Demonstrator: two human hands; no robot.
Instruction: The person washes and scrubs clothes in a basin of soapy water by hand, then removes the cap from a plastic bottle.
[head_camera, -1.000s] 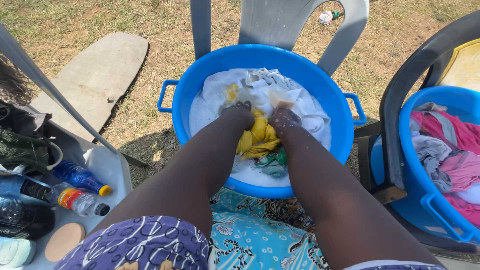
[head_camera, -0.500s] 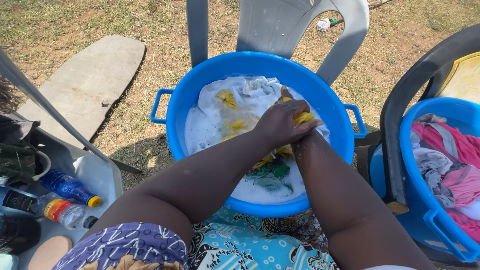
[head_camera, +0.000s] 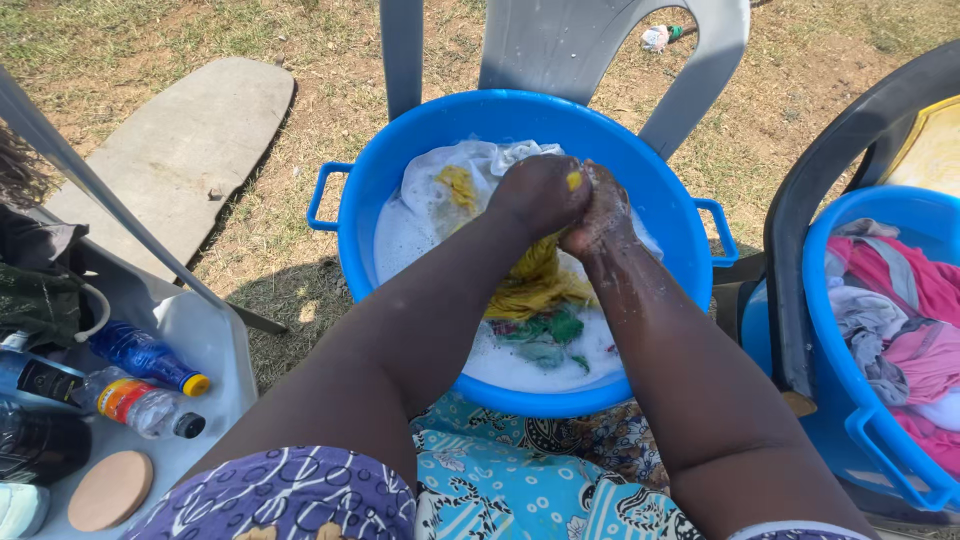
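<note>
Yellow cloth (head_camera: 535, 285) is gripped by left hand (head_camera: 540, 192) and right hand (head_camera: 598, 212) over basin (head_camera: 400, 140) | chair (head_camera: 560, 45) behind basin | second tub (head_camera: 890, 440) right | bottles (head_camera: 140, 380) left

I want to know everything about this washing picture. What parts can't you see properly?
Head view only:
- Yellow cloth: its top is hidden inside the left hand and right hand.
- Basin bottom: covered by suds and white cloth.
- Second basin: cut off by the right edge.
- Bottles: partly cut off at the left edge.
</note>
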